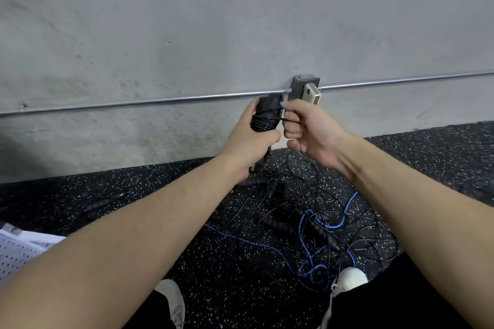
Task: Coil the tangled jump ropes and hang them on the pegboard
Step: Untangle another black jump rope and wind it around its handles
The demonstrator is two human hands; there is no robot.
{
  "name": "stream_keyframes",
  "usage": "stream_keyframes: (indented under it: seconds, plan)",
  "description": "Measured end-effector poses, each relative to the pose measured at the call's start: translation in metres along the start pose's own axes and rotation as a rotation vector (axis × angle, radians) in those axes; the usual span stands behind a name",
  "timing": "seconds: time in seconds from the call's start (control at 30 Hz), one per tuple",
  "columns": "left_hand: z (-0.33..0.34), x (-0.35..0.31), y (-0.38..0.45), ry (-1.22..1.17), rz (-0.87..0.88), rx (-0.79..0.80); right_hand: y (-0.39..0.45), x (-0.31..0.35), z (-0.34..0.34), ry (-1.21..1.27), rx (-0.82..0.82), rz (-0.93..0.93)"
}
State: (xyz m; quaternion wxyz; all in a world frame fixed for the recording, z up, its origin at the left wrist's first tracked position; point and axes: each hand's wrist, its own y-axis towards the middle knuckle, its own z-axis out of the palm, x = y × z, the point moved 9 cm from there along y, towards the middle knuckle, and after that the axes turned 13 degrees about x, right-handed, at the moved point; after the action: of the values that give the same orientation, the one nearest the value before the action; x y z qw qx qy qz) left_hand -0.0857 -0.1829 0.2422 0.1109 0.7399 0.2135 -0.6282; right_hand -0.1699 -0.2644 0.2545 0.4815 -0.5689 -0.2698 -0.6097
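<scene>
My left hand grips a pair of black jump rope handles held upright, with thin black cord wound round them. My right hand is just to the right and pinches the cord where it leaves the wrap. Below on the floor lies a tangle of black ropes with ribbed black handles and a blue rope threaded through it. A white pegboard shows at the lower left edge, lying flat.
A grey concrete wall fills the upper view, with a metal conduit and a junction box running across it. The floor is black speckled rubber. My white shoes stand beside the tangle.
</scene>
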Motion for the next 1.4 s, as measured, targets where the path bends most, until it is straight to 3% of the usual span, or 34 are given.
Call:
stream_keyframes:
  seconds: [0.13,0.23,0.4,0.6,0.9,1.0,1.13,1.3,1.4]
  plan:
    - [-0.006,-0.007,-0.002,0.131,0.019,-0.024,-0.004,0.010,-0.005,-0.174,-0.096,-0.074]
    - [-0.005,-0.014,-0.001,0.299,0.052,-0.010,-0.006,0.015,-0.010,-0.167,-0.107,-0.108]
    - [-0.007,-0.005,-0.002,0.284,0.001,0.047,-0.008,0.010,-0.016,-0.031,-0.069,-0.062]
    - [-0.013,-0.012,-0.002,0.246,0.063,0.082,-0.007,0.010,-0.021,0.021,-0.070,-0.028]
    - [-0.009,0.026,0.014,0.299,-0.257,0.265,-0.002,-0.008,-0.022,-0.286,-0.161,0.028]
    - [-0.009,0.032,0.015,0.348,-0.267,0.302,-0.003,-0.012,-0.024,-0.277,-0.175,0.053]
    - [-0.014,0.026,0.016,0.269,-0.162,0.288,-0.005,-0.010,-0.027,-0.172,-0.214,0.072]
    - [-0.045,0.044,0.012,0.090,-0.227,0.157,-0.002,-0.021,-0.028,-0.023,-0.205,0.106]
    - [-0.062,0.048,0.007,0.066,-0.261,0.108,0.000,-0.031,-0.025,-0.059,-0.155,0.152]
